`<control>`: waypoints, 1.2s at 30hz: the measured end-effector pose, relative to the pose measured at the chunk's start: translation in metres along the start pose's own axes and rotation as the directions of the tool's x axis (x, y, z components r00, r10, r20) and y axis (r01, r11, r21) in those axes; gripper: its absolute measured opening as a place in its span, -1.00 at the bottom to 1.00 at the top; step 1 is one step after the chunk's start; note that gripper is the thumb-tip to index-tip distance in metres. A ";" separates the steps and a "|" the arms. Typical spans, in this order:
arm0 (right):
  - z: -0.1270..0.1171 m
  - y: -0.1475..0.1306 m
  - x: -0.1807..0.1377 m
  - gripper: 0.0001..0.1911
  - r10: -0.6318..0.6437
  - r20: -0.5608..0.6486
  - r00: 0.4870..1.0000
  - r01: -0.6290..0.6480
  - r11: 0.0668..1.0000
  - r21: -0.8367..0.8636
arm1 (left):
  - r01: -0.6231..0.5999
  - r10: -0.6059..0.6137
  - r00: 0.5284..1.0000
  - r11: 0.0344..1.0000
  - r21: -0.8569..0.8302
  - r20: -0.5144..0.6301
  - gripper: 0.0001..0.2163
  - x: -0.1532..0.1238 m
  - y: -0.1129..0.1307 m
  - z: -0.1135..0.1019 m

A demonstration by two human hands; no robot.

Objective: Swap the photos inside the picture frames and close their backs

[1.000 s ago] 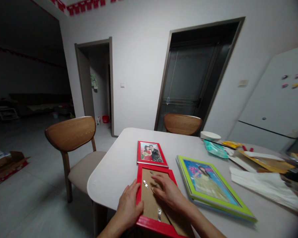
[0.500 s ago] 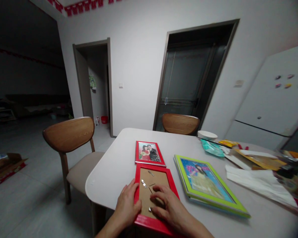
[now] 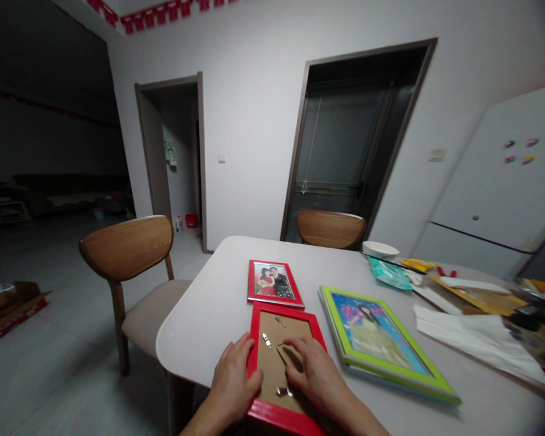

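A red picture frame (image 3: 282,315) lies face down near the front edge of the white table (image 3: 209,309), its brown backing board with small metal clips facing up. My left hand (image 3: 234,378) grips the frame's left edge, thumb on the red border. My right hand (image 3: 315,378) rests on the backing board with fingers curled, fingertips pressing near the board's stand flap. Beyond it lies a smaller red frame (image 3: 274,283) face up with a photo. To the right lies a larger green frame (image 3: 381,339) with a picture.
Two wooden chairs stand by the table: a chair at the left (image 3: 129,248) and a chair at the far side (image 3: 330,228). White paper (image 3: 472,339), a teal packet (image 3: 389,272), a white bowl (image 3: 380,249) and other clutter fill the table's right. A fridge (image 3: 495,194) stands right; a cardboard box (image 3: 6,303) lies on the floor.
My right hand slid from the board's upper part toward its lower edge, then shifted back up slightly. The left hand stayed on the frame's left edge. The view shifted a little.
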State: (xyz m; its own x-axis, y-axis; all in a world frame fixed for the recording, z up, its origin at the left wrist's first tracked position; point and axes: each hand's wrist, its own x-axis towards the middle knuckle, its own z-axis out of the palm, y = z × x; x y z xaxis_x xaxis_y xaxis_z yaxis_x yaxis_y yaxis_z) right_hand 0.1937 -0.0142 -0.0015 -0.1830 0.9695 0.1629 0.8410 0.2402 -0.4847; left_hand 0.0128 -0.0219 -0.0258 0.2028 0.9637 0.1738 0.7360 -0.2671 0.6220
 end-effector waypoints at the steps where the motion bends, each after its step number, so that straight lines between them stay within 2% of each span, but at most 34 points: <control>1: -0.002 0.000 0.001 -0.59 0.010 -0.003 1.000 -0.010 1.000 0.010 | -0.002 0.002 1.000 1.000 0.000 0.002 -0.53 -0.001 0.000 0.000; 7: -0.019 -0.010 0.010 -0.60 0.004 -0.062 0.998 -0.003 1.000 0.024 | 0.053 -0.051 0.998 0.994 -0.092 0.029 -0.57 0.003 0.008 -0.007; 11: -0.018 -0.026 0.019 -0.61 -0.047 -0.112 0.993 0.052 0.998 0.043 | 0.007 -0.022 0.996 0.984 -0.181 -0.081 -0.49 0.010 0.017 -0.022; 14: -0.010 -0.038 0.027 -0.61 -0.059 -0.122 0.991 0.066 0.996 0.055 | -0.021 0.009 0.991 0.996 -0.084 -0.136 -0.43 0.014 0.014 -0.035; 19: 0.008 -0.052 0.039 -0.64 -0.063 -0.117 0.991 0.075 0.992 0.100 | -0.026 0.028 0.999 0.996 0.089 -0.030 -0.51 0.012 -0.002 -0.048; 24: 0.026 -0.059 0.044 -0.69 -0.072 -0.107 0.992 0.082 0.993 0.090 | 0.029 -0.016 0.998 0.974 0.223 -0.062 -0.49 0.010 -0.012 -0.039; 29: 0.035 -0.058 0.045 -0.71 -0.062 -0.091 0.994 0.069 0.995 0.074 | -0.004 0.008 1.000 0.985 0.171 -0.021 -0.56 0.010 -0.024 -0.024; 32: 0.027 -0.056 0.042 -0.69 -0.082 -0.072 0.994 0.089 0.991 0.100 | -0.009 0.007 1.000 0.984 0.176 0.010 -0.58 0.010 -0.031 -0.019; 36: 0.001 -0.041 0.034 -0.70 -0.117 -0.095 0.989 0.123 0.991 0.059 | 0.011 -0.013 1.000 0.985 0.175 0.014 -0.56 0.010 -0.034 -0.019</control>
State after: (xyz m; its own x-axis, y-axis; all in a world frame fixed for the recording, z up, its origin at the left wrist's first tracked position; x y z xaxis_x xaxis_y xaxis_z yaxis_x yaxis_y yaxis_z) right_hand 0.1526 0.0096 0.0227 -0.2308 0.9258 0.2993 0.7808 0.3598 -0.5108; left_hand -0.0223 -0.0035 -0.0308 0.2022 0.9671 0.1544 0.8398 -0.2523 0.4807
